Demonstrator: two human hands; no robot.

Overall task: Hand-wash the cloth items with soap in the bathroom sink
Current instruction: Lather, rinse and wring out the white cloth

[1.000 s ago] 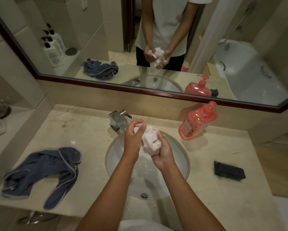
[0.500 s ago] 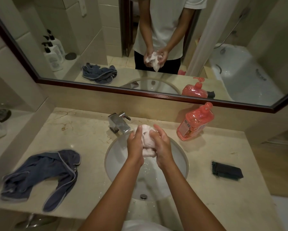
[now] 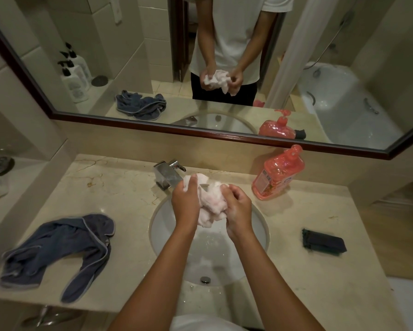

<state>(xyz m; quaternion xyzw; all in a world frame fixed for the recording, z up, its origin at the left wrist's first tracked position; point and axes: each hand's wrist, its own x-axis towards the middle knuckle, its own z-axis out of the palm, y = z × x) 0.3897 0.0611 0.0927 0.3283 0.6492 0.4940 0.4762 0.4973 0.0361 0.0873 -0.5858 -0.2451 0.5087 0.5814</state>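
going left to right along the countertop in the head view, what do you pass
blue cloth → faucet → left hand → pink cloth gripped by both hands above the sink → right hand → red soap bottle → dark folded cloth

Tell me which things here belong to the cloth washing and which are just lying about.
Job: pink cloth, gripped by left hand and right hand; sink; faucet; soap bottle; blue cloth; dark folded cloth.
Lying about: white pump bottles, seen in the mirror.
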